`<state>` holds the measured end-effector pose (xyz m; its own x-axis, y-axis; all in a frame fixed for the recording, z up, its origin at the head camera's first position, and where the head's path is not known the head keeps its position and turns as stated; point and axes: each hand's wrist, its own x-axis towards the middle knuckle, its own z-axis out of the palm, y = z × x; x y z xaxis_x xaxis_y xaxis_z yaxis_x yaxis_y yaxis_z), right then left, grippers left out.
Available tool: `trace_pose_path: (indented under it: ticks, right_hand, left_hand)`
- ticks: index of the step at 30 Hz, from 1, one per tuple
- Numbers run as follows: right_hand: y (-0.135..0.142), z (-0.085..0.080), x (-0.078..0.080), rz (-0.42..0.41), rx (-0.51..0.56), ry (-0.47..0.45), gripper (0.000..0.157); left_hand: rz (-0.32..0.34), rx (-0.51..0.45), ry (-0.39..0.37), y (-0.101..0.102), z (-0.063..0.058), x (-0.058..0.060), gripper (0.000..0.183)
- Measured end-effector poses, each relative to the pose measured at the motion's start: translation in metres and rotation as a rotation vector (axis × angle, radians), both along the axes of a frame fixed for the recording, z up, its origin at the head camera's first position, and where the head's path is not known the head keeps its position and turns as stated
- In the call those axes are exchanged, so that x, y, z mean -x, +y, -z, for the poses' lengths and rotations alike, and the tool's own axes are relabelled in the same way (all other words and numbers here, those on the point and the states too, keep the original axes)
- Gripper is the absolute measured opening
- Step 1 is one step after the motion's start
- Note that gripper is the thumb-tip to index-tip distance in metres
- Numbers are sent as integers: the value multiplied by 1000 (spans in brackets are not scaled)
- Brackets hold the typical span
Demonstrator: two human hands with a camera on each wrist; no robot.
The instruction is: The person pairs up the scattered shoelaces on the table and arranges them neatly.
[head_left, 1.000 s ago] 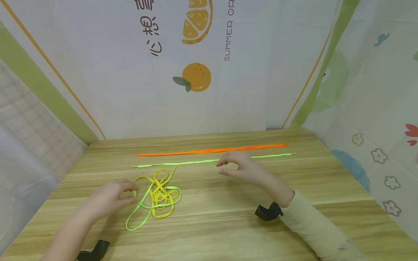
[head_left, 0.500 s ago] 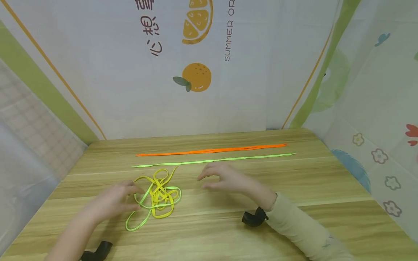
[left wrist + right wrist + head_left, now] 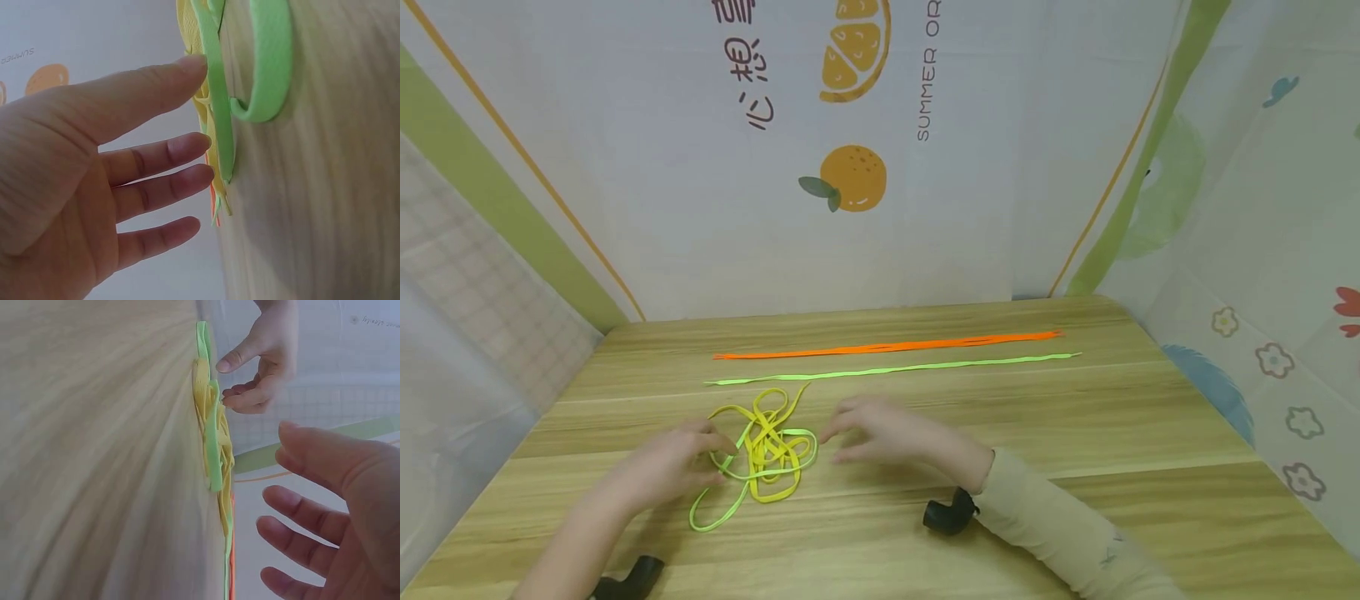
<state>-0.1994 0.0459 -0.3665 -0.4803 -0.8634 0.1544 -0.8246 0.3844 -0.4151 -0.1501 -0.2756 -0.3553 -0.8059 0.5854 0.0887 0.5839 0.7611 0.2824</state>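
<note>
A yellow shoelace point(image 3: 774, 497) lies in a tangle left of centre, mixed with a looped light green shoelace point(image 3: 707, 527). Over the left side of that tangle hovers my left hand point(image 3: 670, 467), thumb and fingers spread apart with nothing between them. My right hand point(image 3: 880, 429) hangs just right of the pile, its fingers relaxed and pointing toward it. In the left wrist view the thumb point(image 3: 156, 84) overlaps the green lace. The right wrist view has both hands near the laces, their fingers holding nothing.
Behind the pile, a straight light green shoelace point(image 3: 880, 371) runs across the wooden table point(image 3: 850, 542). Farther back, orange shoelaces point(image 3: 925, 343) lie stretched out nearly parallel to it. A printed white cloth point(image 3: 955, 225) hangs along the table's back edge.
My right hand has swept left and toward the front, from over the straight green lace to beside the tangle. My left hand has shifted slightly right, over the green loops. The laces lie as before.
</note>
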Motion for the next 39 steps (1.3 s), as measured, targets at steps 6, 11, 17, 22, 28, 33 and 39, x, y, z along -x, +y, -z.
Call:
trace_pose_path:
  ticks: [6,11,17,22,28,33,39]
  right_hand:
    - [-11,6,4,-3,-32,24,32]
    - [-17,9,4,17,-67,15,32]
    - [-21,11,3,42,-123,-1,31]
    - [-21,16,4,46,-136,-7,31]
    - [-21,21,6,39,-120,4,28]
    - [-22,24,6,41,-121,18,27]
    - [-22,25,6,47,-138,44,26]
  left_hand:
    - [20,-3,-19,2,4,1,27]
    - [28,17,-10,1,6,3,24]
    - [41,9,-19,2,8,3,22]
    - [39,2,-37,3,8,1,21]
    - [26,15,-40,4,8,1,20]
    - [17,4,-56,3,9,2,17]
    - [17,-3,-50,4,9,3,16]
